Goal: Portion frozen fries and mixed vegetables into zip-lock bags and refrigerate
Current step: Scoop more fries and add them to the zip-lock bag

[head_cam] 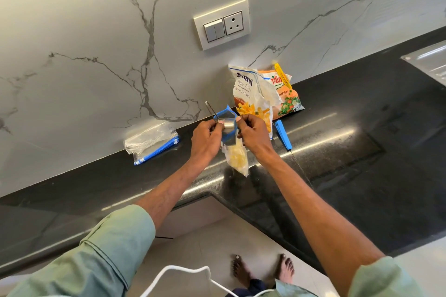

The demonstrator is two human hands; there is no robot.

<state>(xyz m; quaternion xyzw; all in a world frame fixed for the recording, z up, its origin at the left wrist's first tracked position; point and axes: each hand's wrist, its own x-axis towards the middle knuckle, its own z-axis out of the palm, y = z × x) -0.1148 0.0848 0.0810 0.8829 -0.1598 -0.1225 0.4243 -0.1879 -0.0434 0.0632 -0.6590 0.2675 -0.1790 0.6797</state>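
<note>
- Fingers [242, 120] of my right hand [254, 136] pinch the zip-lock bag [241, 167] at its blue rim. Left hand [206, 136] grips the scoop [228, 125] in its mouth. Bag's at the counter [337, 128] edge, part full of fries [235, 157].
- Advice?
- Hold the mouth wide, tip the scoop fully, watch for sag.

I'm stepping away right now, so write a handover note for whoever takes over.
Left hand grips a metal scoop tipped into the zip-lock bag; right hand pinches its rim.
Bag holds some fries.
Fries packet stands unclipped, blue clip beside it; vegetable packet behind, yellow clip on; empty bags lie left.
To do: seal, portion vegetables, refrigerate.
</note>
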